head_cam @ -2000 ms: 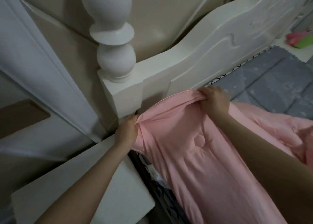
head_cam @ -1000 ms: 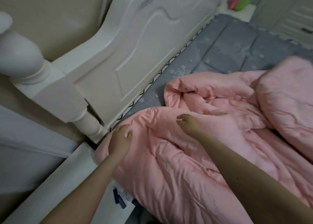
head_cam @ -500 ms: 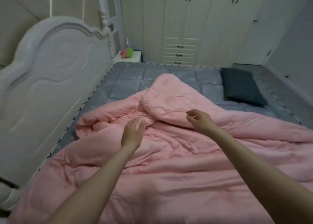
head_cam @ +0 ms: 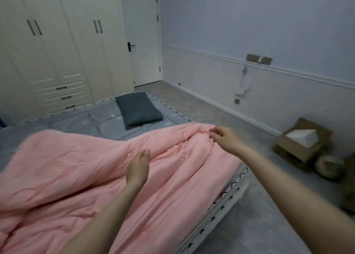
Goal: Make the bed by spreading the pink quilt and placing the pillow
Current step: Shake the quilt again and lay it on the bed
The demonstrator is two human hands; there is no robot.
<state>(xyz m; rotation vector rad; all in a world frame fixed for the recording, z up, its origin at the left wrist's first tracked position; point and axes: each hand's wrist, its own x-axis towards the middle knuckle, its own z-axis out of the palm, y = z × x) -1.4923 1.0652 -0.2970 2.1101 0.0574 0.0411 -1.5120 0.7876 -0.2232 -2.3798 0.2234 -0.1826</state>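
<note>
The pink quilt (head_cam: 80, 173) lies rumpled over the near half of the grey mattress (head_cam: 80, 123). A dark grey pillow (head_cam: 137, 109) rests flat near the mattress's far corner, beyond the quilt. My left hand (head_cam: 138, 167) hovers over the quilt's middle with straight fingers, holding nothing. My right hand (head_cam: 223, 138) reaches out at the quilt's far right corner with its fingers loosely spread; it grips nothing that I can see.
A white wardrobe (head_cam: 57, 52) with drawers stands behind the bed, and a closed door (head_cam: 142, 38) is beside it. On the grey floor at the right sit an open cardboard box (head_cam: 301, 142) and a round item (head_cam: 328, 166). The bed's side rail (head_cam: 217, 205) runs below my right arm.
My view has swung right from the headboard corner to the foot of the bed. Both hands let go of the quilt's edge and moved out over it toward the right corner.
</note>
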